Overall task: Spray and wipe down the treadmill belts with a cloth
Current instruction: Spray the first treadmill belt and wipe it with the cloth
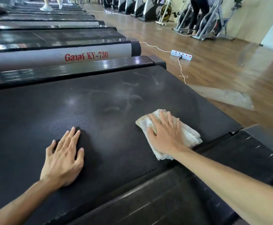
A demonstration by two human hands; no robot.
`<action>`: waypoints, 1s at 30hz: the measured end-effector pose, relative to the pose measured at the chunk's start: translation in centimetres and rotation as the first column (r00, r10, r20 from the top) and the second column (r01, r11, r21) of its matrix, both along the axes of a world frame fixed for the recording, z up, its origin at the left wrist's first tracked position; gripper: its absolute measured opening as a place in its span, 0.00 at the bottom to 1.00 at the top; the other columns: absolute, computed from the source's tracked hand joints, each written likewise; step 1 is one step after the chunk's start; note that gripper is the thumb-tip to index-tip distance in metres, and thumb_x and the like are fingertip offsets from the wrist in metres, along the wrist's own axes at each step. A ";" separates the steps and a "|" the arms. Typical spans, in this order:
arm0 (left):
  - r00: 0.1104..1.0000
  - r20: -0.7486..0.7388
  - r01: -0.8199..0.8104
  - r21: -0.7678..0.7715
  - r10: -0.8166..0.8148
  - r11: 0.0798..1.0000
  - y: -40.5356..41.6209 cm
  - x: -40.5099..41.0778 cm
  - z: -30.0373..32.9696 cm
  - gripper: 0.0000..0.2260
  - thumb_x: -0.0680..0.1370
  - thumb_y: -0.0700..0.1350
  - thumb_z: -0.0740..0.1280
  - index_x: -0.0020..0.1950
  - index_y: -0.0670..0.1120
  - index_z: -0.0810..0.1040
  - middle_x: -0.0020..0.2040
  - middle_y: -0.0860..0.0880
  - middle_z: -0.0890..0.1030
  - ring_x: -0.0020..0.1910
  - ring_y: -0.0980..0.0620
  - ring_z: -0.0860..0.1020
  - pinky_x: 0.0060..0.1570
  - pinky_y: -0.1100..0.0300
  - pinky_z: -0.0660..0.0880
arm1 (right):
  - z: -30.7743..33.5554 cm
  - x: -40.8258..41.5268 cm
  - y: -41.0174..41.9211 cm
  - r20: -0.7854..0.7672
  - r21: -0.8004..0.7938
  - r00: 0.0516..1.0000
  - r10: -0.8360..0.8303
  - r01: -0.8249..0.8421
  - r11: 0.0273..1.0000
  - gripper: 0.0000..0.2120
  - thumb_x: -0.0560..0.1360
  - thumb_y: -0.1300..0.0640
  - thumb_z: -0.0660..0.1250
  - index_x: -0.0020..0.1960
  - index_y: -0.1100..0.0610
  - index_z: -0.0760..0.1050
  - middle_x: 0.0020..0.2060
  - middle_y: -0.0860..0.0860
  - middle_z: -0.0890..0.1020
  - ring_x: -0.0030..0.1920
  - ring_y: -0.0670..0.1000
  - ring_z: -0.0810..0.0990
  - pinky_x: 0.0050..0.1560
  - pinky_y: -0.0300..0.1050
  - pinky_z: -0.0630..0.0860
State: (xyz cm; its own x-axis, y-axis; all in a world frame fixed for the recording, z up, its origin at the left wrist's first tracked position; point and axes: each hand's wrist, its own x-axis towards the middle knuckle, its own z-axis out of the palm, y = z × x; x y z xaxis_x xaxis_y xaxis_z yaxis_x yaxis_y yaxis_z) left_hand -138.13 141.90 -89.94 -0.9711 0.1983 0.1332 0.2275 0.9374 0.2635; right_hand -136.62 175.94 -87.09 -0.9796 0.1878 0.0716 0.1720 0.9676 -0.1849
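A black treadmill belt (109,98) fills the middle of the view, with pale smears and damp patches near its centre. My right hand (165,132) presses flat with spread fingers on a folded off-white cloth (189,135) at the belt's right side, close to the dark side rail (165,192). My left hand (64,158) rests flat on the bare belt, fingers straight and spread, to the left of the cloth. No spray bottle is in view.
More treadmills (51,38) line up behind, the nearest with a grey rail marked "Ganas KY-730". A white power strip (181,54) and its cord lie on the wooden floor to the right. Exercise bikes (210,18) and a person's legs stand at the far wall.
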 end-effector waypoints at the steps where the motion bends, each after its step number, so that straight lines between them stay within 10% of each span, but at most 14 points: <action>1: 1.000 0.000 0.000 0.000 0.000 1.000 0.0 -0.1 0.0 0.37 0.75 0.62 0.40 0.83 0.51 0.55 0.83 0.55 0.50 0.81 0.60 0.46 0.79 0.49 0.45 | -0.1 0.4 -2.0 0.010 -0.027 0.995 0.103 -0.103 0.994 0.29 0.80 0.42 0.48 0.81 0.44 0.56 0.83 0.53 0.50 0.82 0.59 0.46 0.80 0.65 0.44; 7: 1.000 -0.007 -0.011 0.040 0.011 0.999 0.0 -0.3 0.2 0.38 0.74 0.63 0.42 0.83 0.51 0.58 0.83 0.56 0.53 0.81 0.62 0.47 0.79 0.52 0.44 | -0.5 2.5 -5.3 0.021 -0.021 0.897 0.442 -0.442 0.897 0.31 0.80 0.37 0.48 0.82 0.39 0.53 0.84 0.45 0.46 0.83 0.48 0.41 0.82 0.53 0.44; 15: 1.000 -0.017 -0.007 0.024 0.008 1.000 0.3 -0.6 0.3 0.39 0.73 0.63 0.37 0.84 0.51 0.50 0.83 0.57 0.45 0.80 0.63 0.40 0.78 0.55 0.37 | -0.7 -7.2 -4.3 -0.018 -0.014 0.996 0.090 -0.090 0.996 0.25 0.79 0.41 0.49 0.75 0.41 0.64 0.78 0.48 0.61 0.78 0.54 0.57 0.78 0.57 0.53; 18: 1.000 -0.016 -0.009 0.032 0.009 0.999 0.4 -0.5 0.2 0.39 0.73 0.63 0.38 0.84 0.52 0.50 0.83 0.57 0.45 0.80 0.63 0.40 0.78 0.56 0.37 | -0.1 -8.8 -8.5 -0.021 -0.008 0.979 0.204 -0.205 0.979 0.24 0.76 0.41 0.47 0.69 0.43 0.69 0.70 0.47 0.68 0.73 0.56 0.63 0.73 0.60 0.59; 23: 0.999 -0.019 -0.046 0.137 0.049 0.989 -0.1 -2.0 0.8 0.36 0.75 0.61 0.45 0.81 0.51 0.63 0.82 0.56 0.57 0.81 0.59 0.51 0.79 0.55 0.47 | 0.3 -1.9 -9.9 -0.035 -0.076 0.858 0.513 -0.514 0.854 0.28 0.81 0.38 0.48 0.79 0.42 0.63 0.83 0.44 0.52 0.82 0.46 0.45 0.81 0.49 0.43; 30: 0.998 0.000 -0.068 0.076 0.068 0.995 -2.5 -10.0 2.0 0.30 0.79 0.57 0.50 0.82 0.51 0.61 0.83 0.53 0.57 0.82 0.55 0.50 0.80 0.51 0.46 | 0.5 -10.5 -6.0 -0.009 0.018 0.983 0.186 -0.186 0.982 0.30 0.78 0.44 0.43 0.77 0.49 0.62 0.78 0.50 0.62 0.77 0.53 0.59 0.77 0.54 0.56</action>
State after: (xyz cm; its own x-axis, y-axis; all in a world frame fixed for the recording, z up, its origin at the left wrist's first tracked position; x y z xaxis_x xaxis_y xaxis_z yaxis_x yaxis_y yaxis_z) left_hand -148.13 139.44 -87.97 -0.9815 0.1214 0.1479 0.1651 0.9282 0.3335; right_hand -147.12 169.94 -86.59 -0.9965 0.0011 0.0839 -0.0131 0.9855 -0.1692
